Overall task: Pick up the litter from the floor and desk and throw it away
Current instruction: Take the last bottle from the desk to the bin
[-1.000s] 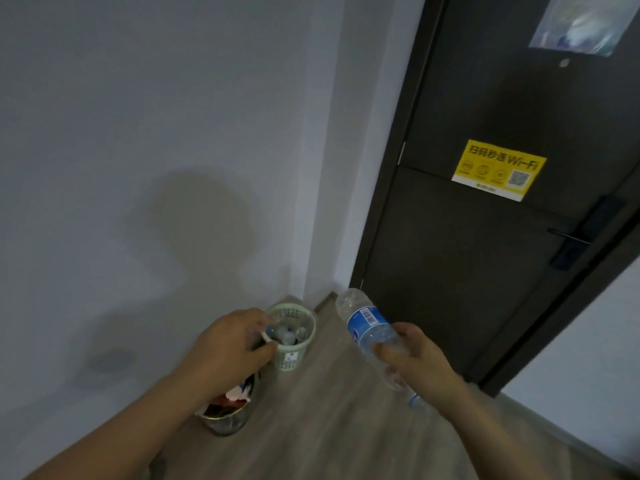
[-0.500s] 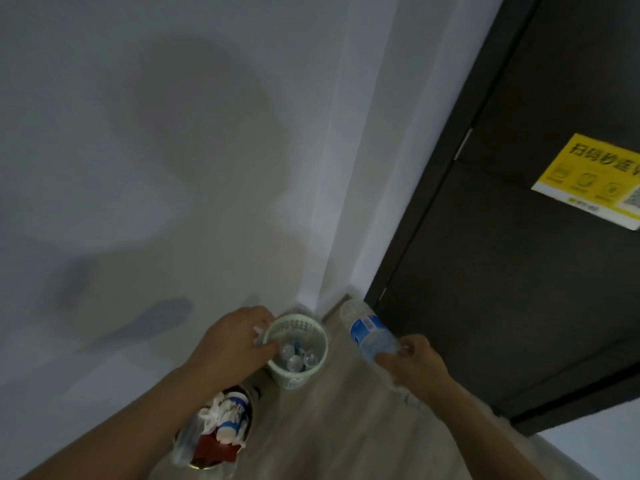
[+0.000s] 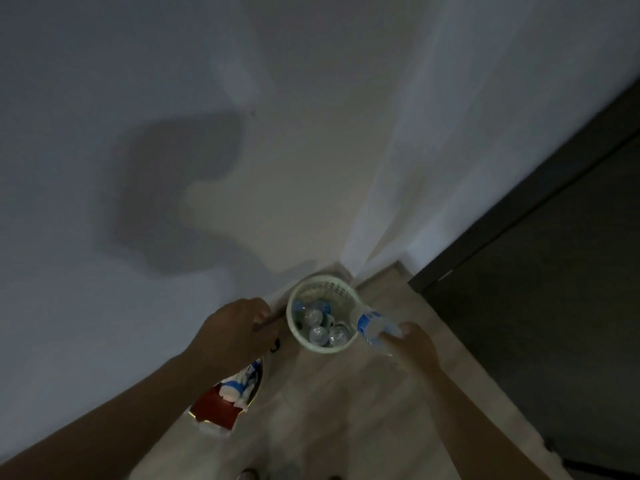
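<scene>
wall (image 3: 311, 98): pale, grey shadow (image 3: 180, 188) across it | door (image 3: 554, 289): dark, at right | floor (image 3: 346, 410): light wood planks, meets wall at corner

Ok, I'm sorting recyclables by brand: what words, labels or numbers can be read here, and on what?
Nothing is legible.
Water bottle in the right hand: blue label, print blurred.
Bottles in the green basket: labels too small to read.
Red and blue-white wrappers in the other bin: blurred.
</scene>
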`<control>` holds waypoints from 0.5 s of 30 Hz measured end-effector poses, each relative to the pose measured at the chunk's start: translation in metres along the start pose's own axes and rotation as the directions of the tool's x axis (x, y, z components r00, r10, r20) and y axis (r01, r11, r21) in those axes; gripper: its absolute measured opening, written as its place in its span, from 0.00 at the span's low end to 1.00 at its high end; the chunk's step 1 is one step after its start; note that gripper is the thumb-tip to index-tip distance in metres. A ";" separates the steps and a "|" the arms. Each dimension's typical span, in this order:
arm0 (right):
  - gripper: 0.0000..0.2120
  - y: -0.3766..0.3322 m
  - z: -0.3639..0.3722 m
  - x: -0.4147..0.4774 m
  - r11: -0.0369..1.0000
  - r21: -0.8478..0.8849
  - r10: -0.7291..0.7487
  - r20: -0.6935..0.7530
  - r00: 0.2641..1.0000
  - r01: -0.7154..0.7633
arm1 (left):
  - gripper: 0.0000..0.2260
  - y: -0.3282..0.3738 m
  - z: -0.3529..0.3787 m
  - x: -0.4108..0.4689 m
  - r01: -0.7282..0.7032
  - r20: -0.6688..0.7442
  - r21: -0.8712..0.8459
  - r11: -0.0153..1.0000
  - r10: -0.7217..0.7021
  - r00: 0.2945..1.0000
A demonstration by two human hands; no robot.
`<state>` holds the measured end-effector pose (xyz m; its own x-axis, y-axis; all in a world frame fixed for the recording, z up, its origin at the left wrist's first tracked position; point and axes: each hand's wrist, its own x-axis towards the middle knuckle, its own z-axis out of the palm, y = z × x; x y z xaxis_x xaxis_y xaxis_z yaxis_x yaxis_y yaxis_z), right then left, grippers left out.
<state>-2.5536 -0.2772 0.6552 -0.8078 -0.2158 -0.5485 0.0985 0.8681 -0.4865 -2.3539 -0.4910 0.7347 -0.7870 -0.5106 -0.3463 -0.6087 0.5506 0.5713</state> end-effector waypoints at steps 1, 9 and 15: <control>0.24 0.004 0.011 0.021 1.000 0.001 -0.002 0.015 1.000 0.002 | 0.17 -0.007 0.013 0.012 0.020 0.002 0.020 1.000 -0.020 1.000; 0.19 0.047 0.098 0.157 1.000 -0.014 -0.024 0.041 0.999 0.024 | 0.14 -0.045 0.105 0.103 0.085 0.085 0.235 0.968 -0.107 0.991; 0.21 0.063 0.145 0.228 0.998 -0.002 -0.057 0.029 0.998 0.057 | 0.14 -0.075 0.145 0.152 0.057 0.062 0.344 0.937 -0.083 0.995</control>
<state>-2.6477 -0.3367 0.4007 -0.7951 -0.2779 -0.5391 0.0509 0.8552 -0.5159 -2.4425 -0.5143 0.5314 -0.7382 -0.5129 -0.4382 -0.6502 0.7141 0.2594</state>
